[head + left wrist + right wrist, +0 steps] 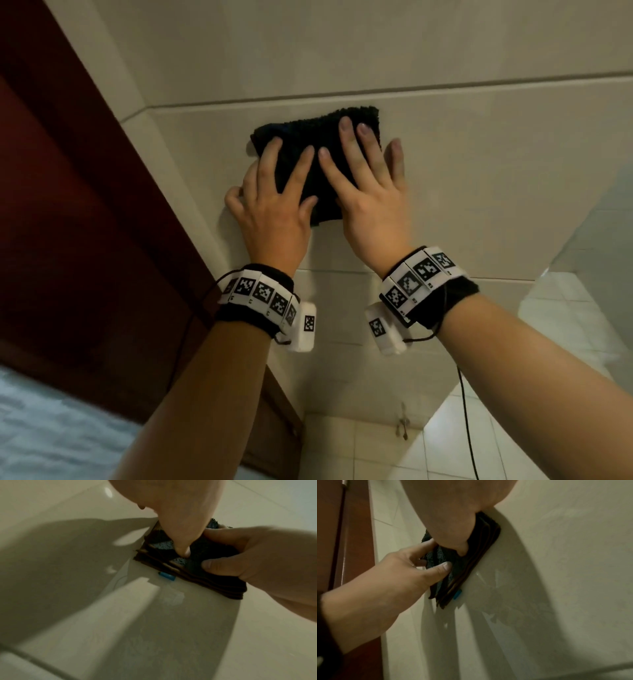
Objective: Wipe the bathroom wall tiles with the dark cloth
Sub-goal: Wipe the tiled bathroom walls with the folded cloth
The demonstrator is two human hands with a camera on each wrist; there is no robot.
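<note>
A dark folded cloth (308, 144) lies flat against a beige wall tile (479, 205), just under a horizontal grout line. My left hand (274, 209) presses on its left part with straight fingers, and the two outer fingers rest on the bare tile beside it. My right hand (368, 192) lies flat on its right part, fingers spread upward. In the left wrist view the cloth (193, 574) shows stacked brown-edged layers and a small blue tag (166, 576), with both thumbs on it. In the right wrist view the same cloth (471, 566) has the left hand (399, 572) on it.
A dark red-brown door (68, 205) stands close on the left, next to the tile edge. Low down are a metal tap (402, 425) and white floor tiles (376, 455). A black cable (466, 428) hangs from the right wrist. Bare tile extends right and above.
</note>
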